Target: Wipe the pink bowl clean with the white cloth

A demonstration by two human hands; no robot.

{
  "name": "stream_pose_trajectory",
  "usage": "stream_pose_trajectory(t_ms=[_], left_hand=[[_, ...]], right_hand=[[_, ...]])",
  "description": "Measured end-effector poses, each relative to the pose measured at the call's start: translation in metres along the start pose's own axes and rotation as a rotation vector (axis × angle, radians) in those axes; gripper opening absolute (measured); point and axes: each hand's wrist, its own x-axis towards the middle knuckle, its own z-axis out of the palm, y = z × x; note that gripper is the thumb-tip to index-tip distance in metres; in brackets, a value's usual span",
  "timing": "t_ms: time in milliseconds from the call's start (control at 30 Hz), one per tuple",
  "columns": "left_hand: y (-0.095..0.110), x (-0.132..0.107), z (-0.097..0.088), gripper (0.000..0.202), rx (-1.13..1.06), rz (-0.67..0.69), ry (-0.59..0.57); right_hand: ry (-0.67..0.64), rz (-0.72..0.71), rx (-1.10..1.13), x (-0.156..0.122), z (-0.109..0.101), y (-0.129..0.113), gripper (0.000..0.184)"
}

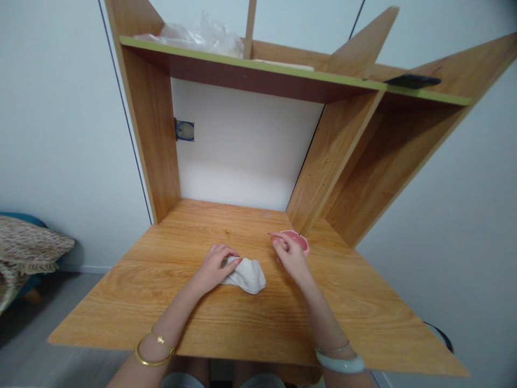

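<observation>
On the wooden desktop lies a crumpled white cloth. My left hand grips its left end, thumb on top and fingers curled round the edge. To the right, my right hand is in front of a small pink bowl with a wavy rim. Its index finger points left while the thumb and other fingers are pinched together. Whatever may be between those fingertips is too small to make out. Part of the bowl is hidden behind this hand.
Wooden side panels and a shelf frame the back of the desk. A clear plastic bag and a dark flat object sit on the shelf. An open socket box shows at the left. A patterned blanket drapes over blue furniture.
</observation>
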Motion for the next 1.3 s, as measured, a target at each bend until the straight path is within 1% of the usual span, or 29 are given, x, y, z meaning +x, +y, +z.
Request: stream_pose_trajectory(t_ms=[33,100,200,333,500,600,700,800,867,967,1033,1100,1167,1300], left_hand=[[0.001,0.000,0.000,0.021,0.006,-0.002,0.003],[0.001,-0.001,-0.001,0.019,0.011,-0.009,0.018],[-0.002,-0.001,0.002,0.020,-0.016,-0.030,0.059],[-0.008,0.000,0.005,0.022,-0.051,-0.058,0.106],[-0.009,0.000,0.005,0.021,-0.033,-0.074,0.058],[-0.007,0.000,0.003,0.024,0.005,-0.072,0.049],[-0.005,0.000,0.001,0.024,0.045,-0.053,0.032],[-0.004,0.001,0.000,0.026,0.039,-0.038,-0.008],[-0.004,0.000,-0.001,0.031,0.035,-0.055,-0.020],[-0.003,-0.001,-0.002,0.036,0.049,-0.086,-0.022],[-0.001,-0.002,-0.002,0.034,0.043,-0.086,-0.031],[0.000,-0.003,-0.003,0.029,0.016,-0.086,-0.029],[0.001,-0.003,-0.002,0.026,-0.045,-0.112,0.004],[-0.004,0.000,0.001,0.025,-0.245,-0.231,0.121]], right_hand=[[-0.083,-0.010,0.022,-0.001,0.008,-0.002,0.034],[-0.170,-0.025,0.063,-0.001,0.022,-0.002,0.033],[-0.178,-0.054,0.118,-0.003,0.032,0.006,0.029],[-0.223,-0.118,0.198,-0.006,0.034,0.014,0.030],[-0.433,-0.144,0.255,-0.013,0.037,0.017,0.037],[-0.491,-0.157,0.229,-0.017,0.038,0.017,0.047],[-0.490,-0.171,0.130,-0.018,0.037,0.016,0.055],[-0.476,-0.156,0.087,-0.017,0.035,0.016,0.055],[-0.451,-0.107,0.130,-0.016,0.036,0.018,0.049],[-0.376,0.004,0.202,-0.013,0.037,0.020,0.034],[-0.336,0.059,0.222,-0.011,0.037,0.021,0.024],[-0.323,0.089,0.231,-0.010,0.036,0.022,0.017],[-0.319,0.101,0.231,-0.009,0.035,0.022,0.016],[-0.311,0.110,0.242,-0.009,0.033,0.020,0.025]])
